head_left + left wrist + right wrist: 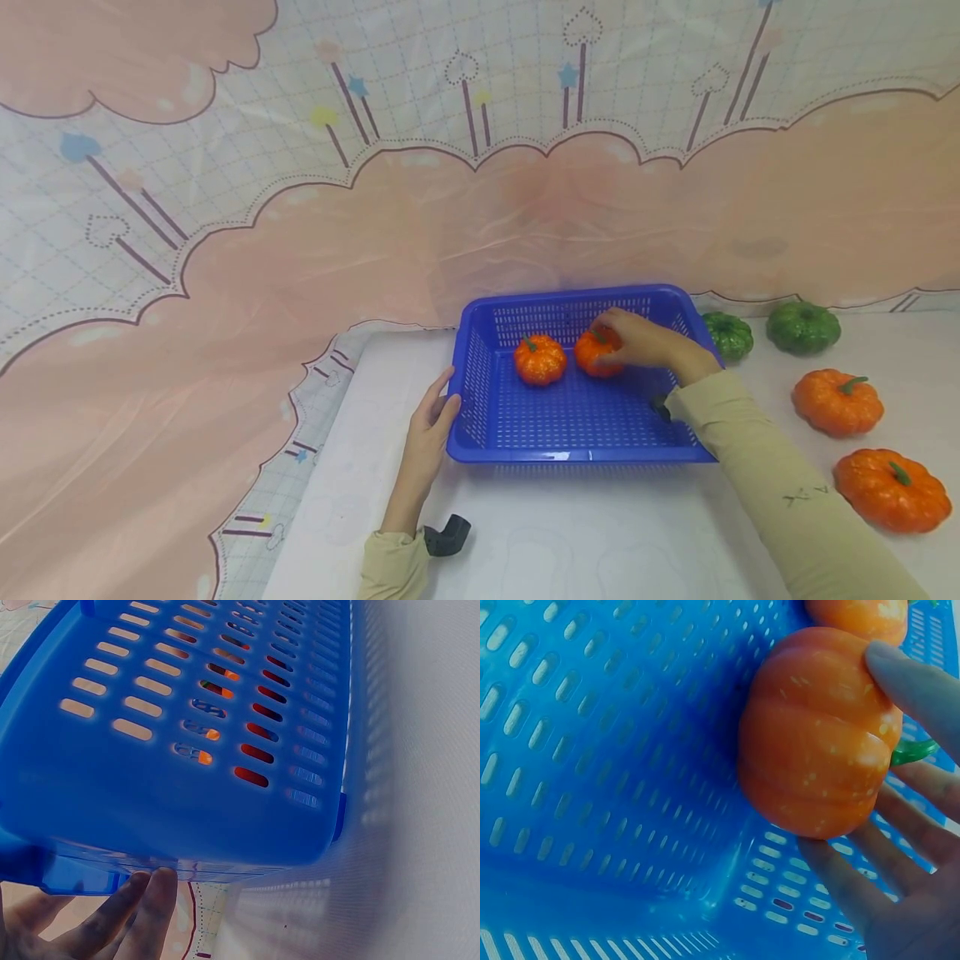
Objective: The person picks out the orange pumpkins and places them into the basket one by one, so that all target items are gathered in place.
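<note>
A blue perforated basket (pixel 585 456) lies on the white surface with two small orange pumpkins in it. My right hand (pixel 639 337) reaches over its right side and grips one orange pumpkin (pixel 817 735), thumb on one side and fingers spread round the other. That pumpkin's green stem (pixel 913 751) points toward the palm. Beside it, to the left, sits the second orange pumpkin (pixel 540 360). At the basket's left side, my left hand (pixel 429 427) touches the outer wall near the rim with fairly straight fingers (pixel 156 907).
To the right of the basket stand two green pumpkins, one close by its wall (pixel 729 336) and one farther right (pixel 803 327). Two larger orange pumpkins (pixel 837 403) (pixel 892 491) lie nearer, beside the right sleeve. A patterned pink and white cloth (pixel 495 217) rises behind the basket.
</note>
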`<state>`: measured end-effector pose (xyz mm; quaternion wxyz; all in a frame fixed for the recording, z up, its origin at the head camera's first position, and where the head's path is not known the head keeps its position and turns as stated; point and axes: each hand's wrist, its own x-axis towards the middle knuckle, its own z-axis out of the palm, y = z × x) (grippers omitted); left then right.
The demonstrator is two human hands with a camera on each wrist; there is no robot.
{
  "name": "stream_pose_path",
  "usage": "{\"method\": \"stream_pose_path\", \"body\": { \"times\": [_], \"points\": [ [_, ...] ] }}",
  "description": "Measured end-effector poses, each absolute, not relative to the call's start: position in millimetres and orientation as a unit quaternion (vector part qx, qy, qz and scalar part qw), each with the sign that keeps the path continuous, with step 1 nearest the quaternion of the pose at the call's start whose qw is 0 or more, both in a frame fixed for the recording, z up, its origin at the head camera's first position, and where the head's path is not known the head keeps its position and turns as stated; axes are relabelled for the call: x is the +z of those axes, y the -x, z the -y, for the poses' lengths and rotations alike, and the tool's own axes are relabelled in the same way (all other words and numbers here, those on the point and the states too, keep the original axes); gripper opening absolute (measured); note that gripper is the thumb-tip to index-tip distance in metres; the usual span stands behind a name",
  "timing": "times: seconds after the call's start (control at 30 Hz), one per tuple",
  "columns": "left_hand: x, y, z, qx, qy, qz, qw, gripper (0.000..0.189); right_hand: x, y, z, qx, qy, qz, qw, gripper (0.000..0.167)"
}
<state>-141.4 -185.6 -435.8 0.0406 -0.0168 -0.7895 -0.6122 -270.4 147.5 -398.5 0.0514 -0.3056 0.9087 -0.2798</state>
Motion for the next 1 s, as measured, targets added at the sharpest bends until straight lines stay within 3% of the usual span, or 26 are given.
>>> {"method": "stream_pose_path", "body": {
  "times": [1.0],
  "points": [
    [-434.8, 141.1, 184.8, -0.614, 0.014, 0.788, 0.04, 0.052, -397.6, 269.5, -147.4, -0.285, 0.302, -0.908, 0.053, 0.053]
  ]
}}
